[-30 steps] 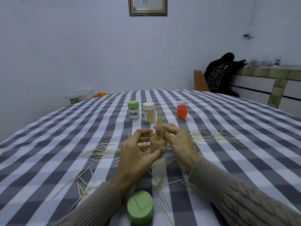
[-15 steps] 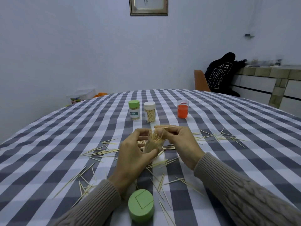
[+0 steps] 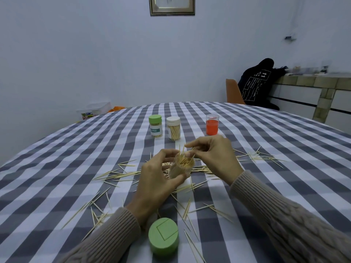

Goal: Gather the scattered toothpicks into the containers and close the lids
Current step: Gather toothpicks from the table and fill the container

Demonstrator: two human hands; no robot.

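Observation:
My left hand (image 3: 157, 179) grips a clear open container (image 3: 178, 170), tilted and packed with toothpicks. Just above its mouth, my right hand (image 3: 212, 154) pinches a few toothpicks between thumb and fingers. Loose toothpicks (image 3: 117, 174) lie scattered over the checked tablecloth around both hands, with another patch (image 3: 260, 157) to the right. A loose green lid (image 3: 163, 236) sits near the front edge. Farther back stand a green-lidded container (image 3: 155, 126), a white-lidded container (image 3: 173, 128) full of toothpicks, and an upside-down container with an orange lid (image 3: 212, 124).
The round table's checked cloth (image 3: 76, 149) fills the view. Beyond its far right edge is an orange chair (image 3: 232, 92) with a black garment (image 3: 256, 82). A plastic box (image 3: 95, 110) sits on the floor at the back left.
My right hand lowered its toothpicks from upright above the container down toward the mouth. The left hand tilted the container a little toward the right hand.

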